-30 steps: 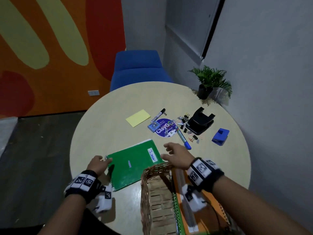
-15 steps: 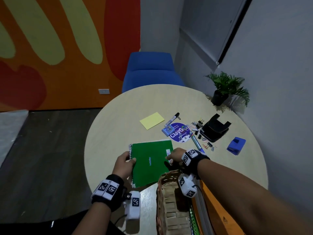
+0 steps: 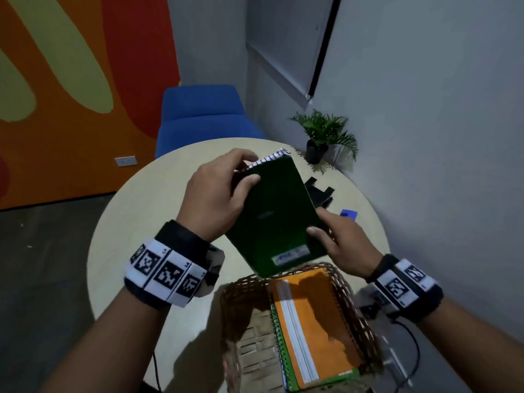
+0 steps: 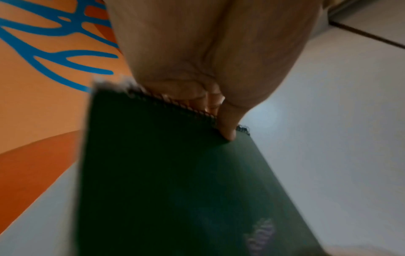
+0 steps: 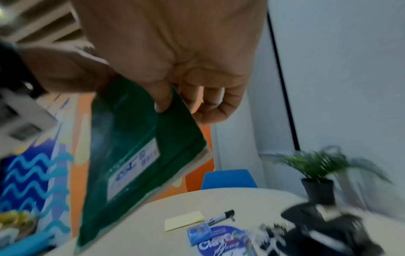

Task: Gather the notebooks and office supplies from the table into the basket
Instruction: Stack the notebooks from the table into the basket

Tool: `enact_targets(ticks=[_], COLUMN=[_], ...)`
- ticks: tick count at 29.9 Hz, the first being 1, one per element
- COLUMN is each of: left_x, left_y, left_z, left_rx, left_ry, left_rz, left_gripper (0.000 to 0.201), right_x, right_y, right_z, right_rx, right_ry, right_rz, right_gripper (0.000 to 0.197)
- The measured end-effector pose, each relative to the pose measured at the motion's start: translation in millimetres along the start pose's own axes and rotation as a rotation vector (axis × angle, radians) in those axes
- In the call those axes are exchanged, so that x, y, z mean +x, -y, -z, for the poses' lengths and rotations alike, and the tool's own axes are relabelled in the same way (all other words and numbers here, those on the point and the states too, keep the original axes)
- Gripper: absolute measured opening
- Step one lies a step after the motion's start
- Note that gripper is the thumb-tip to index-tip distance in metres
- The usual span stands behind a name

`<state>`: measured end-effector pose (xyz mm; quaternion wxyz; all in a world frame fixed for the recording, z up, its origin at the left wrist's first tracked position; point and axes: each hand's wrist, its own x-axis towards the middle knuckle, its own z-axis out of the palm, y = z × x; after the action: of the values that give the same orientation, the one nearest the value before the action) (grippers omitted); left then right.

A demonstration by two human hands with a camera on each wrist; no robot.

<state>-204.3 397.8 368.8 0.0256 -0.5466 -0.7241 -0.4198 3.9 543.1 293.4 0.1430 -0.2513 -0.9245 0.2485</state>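
Observation:
A green spiral notebook (image 3: 276,217) is held up in the air, tilted, above the far end of the wicker basket (image 3: 243,290). My left hand (image 3: 224,191) grips its spiral end, thumb on the cover (image 4: 227,128). My right hand (image 3: 331,239) pinches its right edge near the white label (image 5: 162,104). Inside the basket lies an orange notebook (image 3: 309,319) with a ruler on it, over a green-edged one. On the table beyond lie a yellow sticky pad (image 5: 184,220), a marker (image 5: 223,216), a blue box (image 5: 198,233) and a round sticker (image 5: 219,242).
A black hole punch (image 3: 319,191) and a blue stapler (image 3: 348,214) sit on the round table (image 3: 147,217) at the right. A potted plant (image 3: 323,134) stands at the far edge by the wall. A blue chair (image 3: 201,117) is behind the table.
The green notebook has been lifted off the table by both hands and swung upright over the basket. The view has tilted down toward the basket.

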Motion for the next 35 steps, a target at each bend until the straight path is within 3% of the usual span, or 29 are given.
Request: enact_targets(ticks=[2, 5, 7, 9, 13, 16, 20, 22, 25, 27, 31, 35], left_x=[0.0, -24.7, -59.1, -92.9, -124.2, -127.3, -135.5, -140.9, -148.0, -151.0, -151.9, -152.7], left_y=[8.5, 30.7, 40.0, 42.8, 35.0, 23.5, 9.1, 4.9, -2.4, -7.3, -14.6, -10.2], left_z=[-21.9, -66.6, -102.0, -130.5, -161.1, -174.1, -180.8, -183.7, -188.9, -192.2, -195.8, -194.7], left_rx=[0.048, 0.113, 0.075, -0.001, -0.083, -0.049, -0.008, 0.064, 0.208, 0.295, 0.396, 0.369], left_ry=[0.046, 0.444, 0.736, 0.867, 0.820, 0.843, 0.918, 1.034, 1.251, 1.323, 1.359, 1.329], left_rz=[0.060, 0.301, 0.430, 0.514, 0.524, 0.564, 0.516, 0.443, 0.311, 0.233, 0.203, 0.249], left_gripper=[0.031, 0.047, 0.055, 0.059, 0.074, 0.087, 0.090, 0.085, 0.050, 0.041, 0.052, 0.043], right_x=[-28.6, -68.3, -91.3, -107.7, -120.4, -122.3, -124.8, -123.4, -120.3, -117.7, -109.0, -104.4], right_y=[-17.3, -52.0, -76.6, -92.9, -88.7, -82.2, -79.5, -78.1, -73.3, -70.5, -67.8, -67.8], right_z=[10.4, 5.5, -10.7, -31.8, -50.9, -58.6, -62.1, -59.3, -62.2, -65.1, -64.2, -61.3], right_rx=[0.263, 0.664, 0.549, 0.298, -0.090, -0.232, -0.285, -0.366, -0.535, -0.621, -0.679, -0.636], right_ry=[0.131, 0.374, 0.494, 0.554, 0.517, 0.465, 0.465, 0.515, 0.603, 0.664, 0.753, 0.778], right_rz=[-0.119, -0.362, -0.457, -0.515, -0.601, -0.581, -0.457, -0.380, -0.306, -0.268, -0.200, -0.173], right_gripper=[0.022, 0.032, 0.031, 0.035, 0.043, 0.054, 0.062, 0.059, 0.042, 0.046, 0.038, 0.031])
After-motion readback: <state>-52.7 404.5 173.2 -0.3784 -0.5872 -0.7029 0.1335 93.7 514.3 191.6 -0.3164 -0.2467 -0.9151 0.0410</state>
